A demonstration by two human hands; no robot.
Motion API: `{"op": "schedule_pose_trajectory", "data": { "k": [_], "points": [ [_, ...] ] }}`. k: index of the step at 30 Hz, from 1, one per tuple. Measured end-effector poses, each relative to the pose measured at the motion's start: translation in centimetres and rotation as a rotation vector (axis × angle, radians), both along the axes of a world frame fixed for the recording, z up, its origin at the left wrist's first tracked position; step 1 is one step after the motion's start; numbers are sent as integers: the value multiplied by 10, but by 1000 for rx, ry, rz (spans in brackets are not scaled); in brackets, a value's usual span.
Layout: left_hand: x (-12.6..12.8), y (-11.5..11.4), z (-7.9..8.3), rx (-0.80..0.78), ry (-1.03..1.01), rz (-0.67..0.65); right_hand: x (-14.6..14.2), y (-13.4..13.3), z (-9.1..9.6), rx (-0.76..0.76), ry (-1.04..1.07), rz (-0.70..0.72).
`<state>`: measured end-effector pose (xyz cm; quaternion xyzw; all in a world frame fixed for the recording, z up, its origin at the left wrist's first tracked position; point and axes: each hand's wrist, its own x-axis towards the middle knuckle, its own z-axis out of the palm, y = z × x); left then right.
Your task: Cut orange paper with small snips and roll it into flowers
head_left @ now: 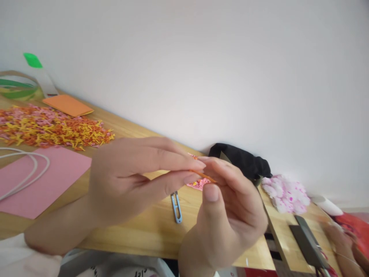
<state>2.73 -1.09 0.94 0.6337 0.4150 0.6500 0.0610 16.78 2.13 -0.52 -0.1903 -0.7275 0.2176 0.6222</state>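
Observation:
A thin orange strip (pixel 205 176) stretches between my two hands above the table. My left hand (pixel 138 177) pinches one end between thumb and fingertips. The other end reaches between the thumb and curled fingers of my right hand (pixel 230 211), which closes on it. Below the hands lie blue thread snips (pixel 177 208), their blade end partly behind my left hand. Small pink and orange pieces (pixel 200 184) show behind the fingers, mostly covered by them.
To the left are a heap of small knotted yellow, orange and pink pieces (pixel 54 127), a pink sheet (pixel 54 177), a white cable (pixel 34 165) and folded orange sheets (pixel 67 105). At right are a black cloth bag (pixel 242 161), pink-white puffs (pixel 286 194) and another person's hand (pixel 340 238).

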Motion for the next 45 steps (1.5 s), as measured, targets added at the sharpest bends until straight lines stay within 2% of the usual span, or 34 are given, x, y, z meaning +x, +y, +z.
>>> {"op": "schedule_pose_trajectory", "data": {
  "k": [7, 11, 15, 20, 36, 41, 45],
  "points": [
    [-4, -1, 3, -34, 93, -50, 5, 0, 8, -27, 28, -6],
    [-3, 2, 4, 71, 40, -104, 5, 0, 10, -36, 27, -6],
    [-5, -3, 6, -28, 26, -143, 5, 0, 11, -26, 25, -5],
    [-5, -3, 5, -26, 8, -175, 5, 0, 13, -16, 51, 26],
    [1, 3, 4, -26, -127, -196, 10, 0, 18, -26, -58, 53],
    [1, -1, 3, -107, -195, -152, 12, 1, 17, -39, -105, 53],
    [0, 1, 1, -114, -194, -167, 13, 4, 17, -17, -126, 65]
  ]
}}
